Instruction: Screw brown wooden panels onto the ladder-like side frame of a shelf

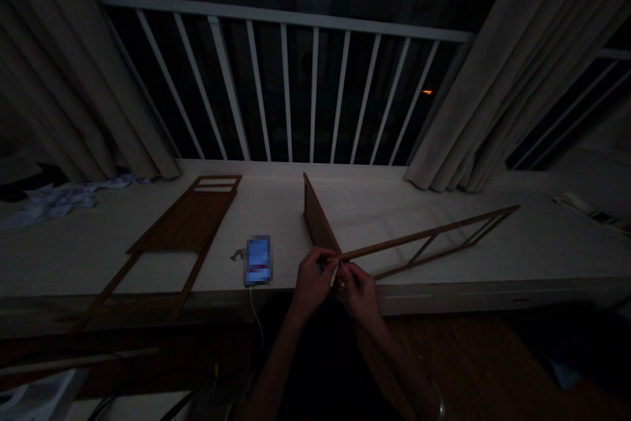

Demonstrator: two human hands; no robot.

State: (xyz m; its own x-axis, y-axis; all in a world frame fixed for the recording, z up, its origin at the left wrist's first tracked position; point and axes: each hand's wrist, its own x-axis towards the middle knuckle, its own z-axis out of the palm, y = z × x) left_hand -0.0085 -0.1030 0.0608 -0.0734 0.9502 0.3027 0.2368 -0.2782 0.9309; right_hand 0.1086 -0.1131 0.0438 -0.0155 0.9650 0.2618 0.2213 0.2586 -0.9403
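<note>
In dim light both my hands meet at the near end of an upright brown wooden panel (pixel 317 217) that stands on edge on a pale ledge (pixel 394 211). A wooden ladder-like frame (pixel 434 237) joins the panel there and stretches to the right. My left hand (pixel 311 280) pinches the joint from the left, fingers closed on the frame's end. My right hand (pixel 359 289) is closed beside it, fingers pinched on something small I cannot make out.
A second wooden side frame (pixel 182 224) lies flat on the ledge at left. A lit phone (pixel 258 260) with a cable lies beside small metal bits (pixel 237 254). Crumpled papers (pixel 59 201) sit far left. White railing (pixel 296 92) and curtains (pixel 493 92) stand behind.
</note>
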